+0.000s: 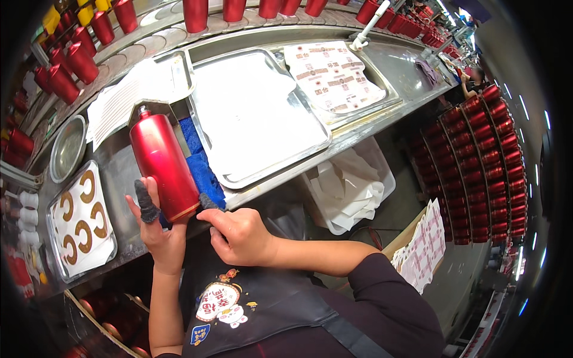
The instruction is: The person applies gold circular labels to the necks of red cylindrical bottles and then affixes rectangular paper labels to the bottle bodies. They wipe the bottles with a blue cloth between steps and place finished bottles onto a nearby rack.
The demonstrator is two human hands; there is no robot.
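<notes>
Your left hand (156,230) cups the lower end of the red metal bottle (162,164) from the left, thumb up along its side in a dark fingertip cover, palm under its gold-rimmed base. Your right hand (239,234) closes in from the right, fingers curled against the base and touching the blue cloth (202,167) that lies just beside the bottle. The bottle lies tilted on the counter (122,179), its neck pointing away from you, its base right at the counter's near edge.

To the right, the blue cloth butts against the rim of a large steel tray (280,156) lined with white sheet, so there is little room on that side. To the left, bare counter separates the bottle from a smaller tray (55,250) holding brown C-shaped decals, which sits close to the near edge. Behind the bottle's neck lies a stack of white paper (128,98). A row of red bottles (77,56) stands along the far curved ledge, well apart from your hands.
</notes>
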